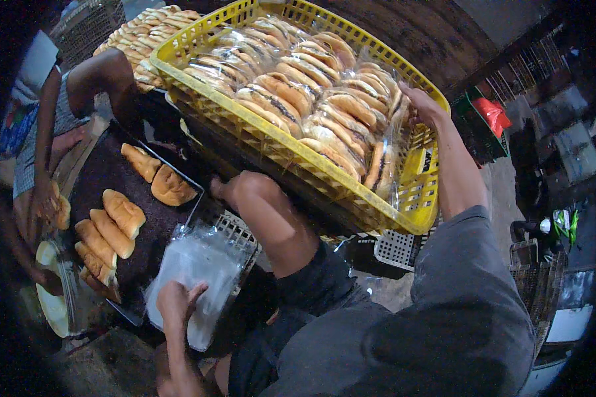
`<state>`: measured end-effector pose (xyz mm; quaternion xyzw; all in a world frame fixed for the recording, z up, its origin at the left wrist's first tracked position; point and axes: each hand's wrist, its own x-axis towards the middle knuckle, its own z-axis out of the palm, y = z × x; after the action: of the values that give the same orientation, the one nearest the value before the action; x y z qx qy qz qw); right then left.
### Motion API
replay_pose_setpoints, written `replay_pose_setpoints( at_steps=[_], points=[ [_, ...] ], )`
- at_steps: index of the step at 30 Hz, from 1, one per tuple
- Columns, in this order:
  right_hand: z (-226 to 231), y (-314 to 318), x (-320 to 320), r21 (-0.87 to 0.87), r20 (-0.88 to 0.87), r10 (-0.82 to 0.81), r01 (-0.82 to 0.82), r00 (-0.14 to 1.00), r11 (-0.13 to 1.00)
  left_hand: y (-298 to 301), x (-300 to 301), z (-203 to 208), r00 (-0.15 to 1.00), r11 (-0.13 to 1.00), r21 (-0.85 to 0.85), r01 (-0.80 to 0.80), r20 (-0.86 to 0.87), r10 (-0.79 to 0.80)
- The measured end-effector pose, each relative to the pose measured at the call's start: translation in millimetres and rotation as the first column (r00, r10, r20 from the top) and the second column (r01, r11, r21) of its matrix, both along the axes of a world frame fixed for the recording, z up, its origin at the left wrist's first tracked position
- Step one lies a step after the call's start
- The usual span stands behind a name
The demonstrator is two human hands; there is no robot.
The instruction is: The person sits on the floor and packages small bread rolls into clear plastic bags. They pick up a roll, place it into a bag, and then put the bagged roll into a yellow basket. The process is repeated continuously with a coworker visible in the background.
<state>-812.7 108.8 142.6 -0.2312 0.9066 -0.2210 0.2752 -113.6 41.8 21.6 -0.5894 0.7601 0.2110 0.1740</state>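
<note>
My left hand [179, 301] is closed at a stack of clear plastic bags [208, 261], its thumb stretched across the top and its fingers curled. Up at the right end of a yellow plastic crate [278, 142], my right hand [422, 107] grips a bagged bun [398, 109] by its outer side; the fingertips are partly hidden. Rows of filled buns in clear bags [324, 99] stand on edge in the crate. Left of the bags, several unwrapped buns [112, 225] lie on a dark tray [155, 255], with two more pieces near its far edge.
At left a co-worker sits, one hand [45, 202] at a bun and the other over a round tub of pale spread [51, 291]. More buns [149, 33] are piled behind. A green crate with a red bag [491, 118] stands at right; white crates [397, 250] lie beneath.
</note>
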Motion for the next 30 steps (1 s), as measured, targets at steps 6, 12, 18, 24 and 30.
replay_pose_setpoints(
  at_steps=[6, 12, 18, 24, 30],
  points=[
    [92.6, -57.9, 160.4, 0.216, -0.696, 0.255, -0.142, 0.671, 0.966, -10.3, 14.3, -20.0, 0.975, 0.997, -0.023, 0.068, -0.211, -0.072],
    [25.5, -114.8, 455.9, -0.185, -0.633, 0.747, -0.977, 0.203, 0.109, -1.2, 16.9, -20.1, 0.983, 0.973, -0.182, 0.141, -0.091, -0.159],
    [-51.3, -119.9, 504.8, -0.133, -0.447, 0.886, -0.988, 0.127, 0.075, 7.8, 32.3, -34.6, 0.886, 0.858, -0.513, -0.005, -0.400, -0.234],
    [-70.9, -108.5, 530.5, -0.660, -0.111, 0.978, -0.749, 0.174, 0.059, 18.7, -2.2, -6.0, 0.922, 0.637, -0.668, -0.384, -0.304, 0.238],
    [-74.0, -100.2, 507.5, -0.700, 0.597, 0.699, -0.170, 0.393, 0.694, -35.0, -1.2, -1.7, -0.785, 0.648, 0.750, -0.135, -0.480, 0.391]
  ],
)
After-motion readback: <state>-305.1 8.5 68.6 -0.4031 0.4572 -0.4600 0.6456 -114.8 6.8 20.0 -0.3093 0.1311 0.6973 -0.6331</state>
